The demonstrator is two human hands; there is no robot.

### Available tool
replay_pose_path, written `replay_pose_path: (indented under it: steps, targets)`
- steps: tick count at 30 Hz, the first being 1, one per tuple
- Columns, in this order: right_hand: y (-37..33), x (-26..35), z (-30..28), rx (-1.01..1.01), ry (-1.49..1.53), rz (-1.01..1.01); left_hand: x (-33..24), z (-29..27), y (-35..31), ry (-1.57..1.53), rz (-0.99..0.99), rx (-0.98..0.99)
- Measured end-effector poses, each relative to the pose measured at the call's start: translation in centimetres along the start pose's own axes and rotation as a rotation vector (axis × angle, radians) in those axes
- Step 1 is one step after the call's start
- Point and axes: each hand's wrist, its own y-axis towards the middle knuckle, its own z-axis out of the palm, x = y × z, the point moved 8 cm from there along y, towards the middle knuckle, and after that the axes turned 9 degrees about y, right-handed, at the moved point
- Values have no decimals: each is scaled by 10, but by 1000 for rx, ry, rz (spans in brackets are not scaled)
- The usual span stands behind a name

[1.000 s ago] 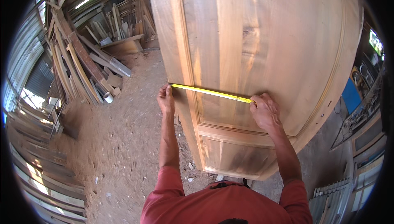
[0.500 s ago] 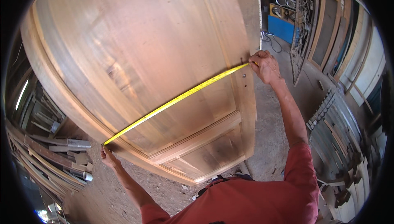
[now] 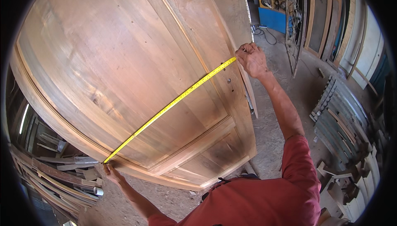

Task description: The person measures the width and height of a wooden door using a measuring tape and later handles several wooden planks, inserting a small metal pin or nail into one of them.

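A yellow tape measure is stretched slantwise across a large panelled wooden door. At the door's left edge, my left hand pinches the tape's end between its fingers. My right hand is closed round the other end of the tape, at the door's right edge and higher up. Its fingers hide whatever part of the tape or case lies inside them. Small dark holes and a round metal-looking spot show in the door's right stile, just below the tape.
Another panel stands behind the door's right edge. Wooden boards are stacked at left. Corrugated sheets and wood offcuts lie at right. A metal grille, framed panels and a blue box stand at the far right.
The view has shifted, and more of the door's right side and the panel behind it shows. Both hands still hold the tape across the door, which now slants more steeply.
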Motion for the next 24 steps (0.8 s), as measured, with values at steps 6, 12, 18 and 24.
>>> replay_pose_path:
  steps: [6,12,18,24]
  targets:
    - [-2,-2,-3,-58,40,-39,-16,11,-9,45,-12,23]
    - [1,0,0,-77,71,-41,-16,12,-5,61,117,44]
    - [-1,3,-7,-71,17,-48,-32,19,-35,382,139,113]
    - [-32,28,10,296,105,54,-1,15,-59,518,291,4]
